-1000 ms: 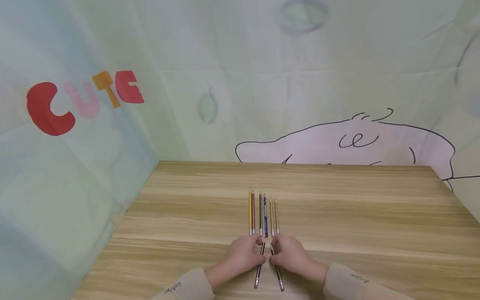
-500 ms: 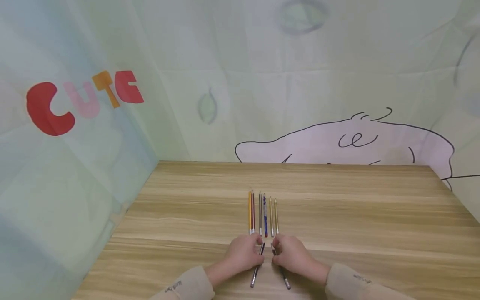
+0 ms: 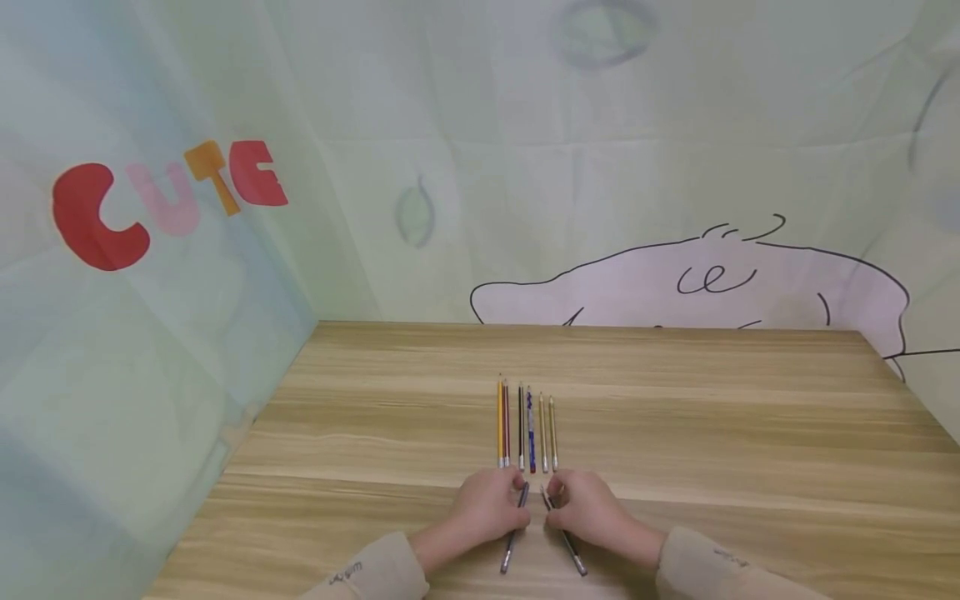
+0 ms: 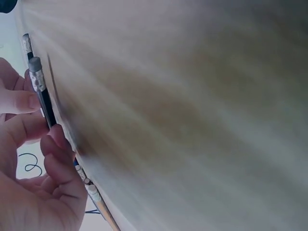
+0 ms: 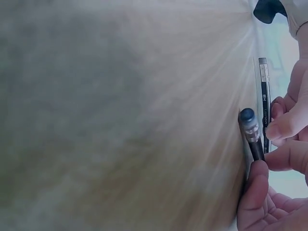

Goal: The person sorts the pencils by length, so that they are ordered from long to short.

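My left hand (image 3: 486,504) pinches a dark pencil (image 3: 511,548) between thumb and fingers, its eraser end towards me. A second dark pencil (image 3: 572,552) is pinched by my right hand (image 3: 588,507). The two pencils lean away from each other at their eraser ends. In the left wrist view a grey eraser (image 4: 35,64) with a metal band tops the left pencil. Seen from the right wrist, the left hand's pencil (image 5: 264,96) bears "HB" lettering, and a dark eraser (image 5: 248,115) tops the right one. Their sharpened tips lie close together.
Just beyond the hands lies a row of pencils on the wooden table (image 3: 360,417): yellow (image 3: 500,421), dark red (image 3: 507,425), black (image 3: 521,425), blue patterned (image 3: 532,433) and two gold ones, one of them the rightmost pencil (image 3: 553,433). A printed curtain (image 3: 360,208) stands behind.
The eraser ends have spread apart: the right pencil's has swung to the right, the left one's slightly left. My right hand has shifted a little to the right. The row of pencils stays put.
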`<move>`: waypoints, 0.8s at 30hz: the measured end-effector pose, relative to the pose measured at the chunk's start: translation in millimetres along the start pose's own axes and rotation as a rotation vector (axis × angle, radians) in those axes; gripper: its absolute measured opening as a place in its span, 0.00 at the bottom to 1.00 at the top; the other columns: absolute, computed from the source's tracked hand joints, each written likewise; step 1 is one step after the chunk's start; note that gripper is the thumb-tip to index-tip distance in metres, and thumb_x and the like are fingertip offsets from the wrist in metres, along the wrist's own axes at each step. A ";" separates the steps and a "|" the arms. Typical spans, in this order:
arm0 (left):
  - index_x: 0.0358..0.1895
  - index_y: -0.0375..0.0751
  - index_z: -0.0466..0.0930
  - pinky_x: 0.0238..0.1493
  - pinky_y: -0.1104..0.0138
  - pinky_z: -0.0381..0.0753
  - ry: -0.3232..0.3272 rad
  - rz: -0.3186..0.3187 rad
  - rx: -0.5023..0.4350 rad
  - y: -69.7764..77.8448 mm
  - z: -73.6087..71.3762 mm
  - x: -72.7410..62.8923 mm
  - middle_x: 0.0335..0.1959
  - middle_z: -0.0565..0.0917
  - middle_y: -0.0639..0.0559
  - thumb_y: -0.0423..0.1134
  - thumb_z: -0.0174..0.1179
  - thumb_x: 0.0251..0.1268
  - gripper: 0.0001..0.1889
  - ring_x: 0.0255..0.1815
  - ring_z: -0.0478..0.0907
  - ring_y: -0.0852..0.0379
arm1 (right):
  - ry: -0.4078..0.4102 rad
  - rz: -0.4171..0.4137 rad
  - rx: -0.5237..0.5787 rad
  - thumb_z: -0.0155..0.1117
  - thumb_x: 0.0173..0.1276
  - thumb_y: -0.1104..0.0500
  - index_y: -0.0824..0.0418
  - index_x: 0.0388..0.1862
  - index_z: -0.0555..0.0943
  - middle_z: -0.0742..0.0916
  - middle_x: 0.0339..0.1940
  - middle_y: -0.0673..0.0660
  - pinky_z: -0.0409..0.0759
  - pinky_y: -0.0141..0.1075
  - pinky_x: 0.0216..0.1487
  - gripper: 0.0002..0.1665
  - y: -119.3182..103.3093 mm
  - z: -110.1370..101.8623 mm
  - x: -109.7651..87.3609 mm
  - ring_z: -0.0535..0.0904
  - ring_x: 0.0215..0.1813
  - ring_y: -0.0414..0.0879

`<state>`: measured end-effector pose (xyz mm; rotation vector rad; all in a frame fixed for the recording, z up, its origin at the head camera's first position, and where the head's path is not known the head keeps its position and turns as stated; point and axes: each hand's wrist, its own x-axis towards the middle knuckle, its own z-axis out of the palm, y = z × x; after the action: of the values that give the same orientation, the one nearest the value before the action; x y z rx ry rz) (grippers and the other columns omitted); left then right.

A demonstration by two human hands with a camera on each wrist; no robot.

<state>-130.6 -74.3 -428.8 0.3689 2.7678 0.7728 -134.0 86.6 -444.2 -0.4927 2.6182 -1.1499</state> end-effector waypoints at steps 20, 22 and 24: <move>0.25 0.43 0.75 0.13 0.76 0.66 0.074 0.035 -0.202 3.2 -3.4 7.2 0.14 0.73 0.61 0.36 0.59 0.43 0.04 0.13 0.65 0.67 | 0.035 0.095 0.232 0.59 0.46 0.68 0.66 0.31 0.75 0.78 0.17 0.52 0.68 0.27 0.15 0.10 2.5 -16.4 7.1 0.68 0.15 0.39; 0.25 0.43 0.75 0.15 0.75 0.67 0.089 0.038 -0.214 4.5 -3.7 8.6 0.15 0.74 0.61 0.35 0.58 0.43 0.03 0.15 0.66 0.66 | 0.052 0.108 0.249 0.59 0.46 0.69 0.67 0.32 0.75 0.77 0.18 0.53 0.68 0.26 0.15 0.10 1.9 -18.3 8.3 0.68 0.15 0.39; 0.25 0.43 0.75 0.17 0.75 0.69 0.105 0.048 -0.230 5.8 -3.6 10.4 0.17 0.75 0.60 0.34 0.58 0.43 0.03 0.16 0.67 0.66 | 0.065 0.113 0.268 0.57 0.46 0.70 0.68 0.32 0.75 0.77 0.17 0.53 0.67 0.26 0.15 0.10 1.6 -20.0 9.6 0.67 0.15 0.40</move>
<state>-140.4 -68.0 -424.5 0.3601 2.7334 1.1397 -150.1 97.1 -432.9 -0.2544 2.4545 -1.4714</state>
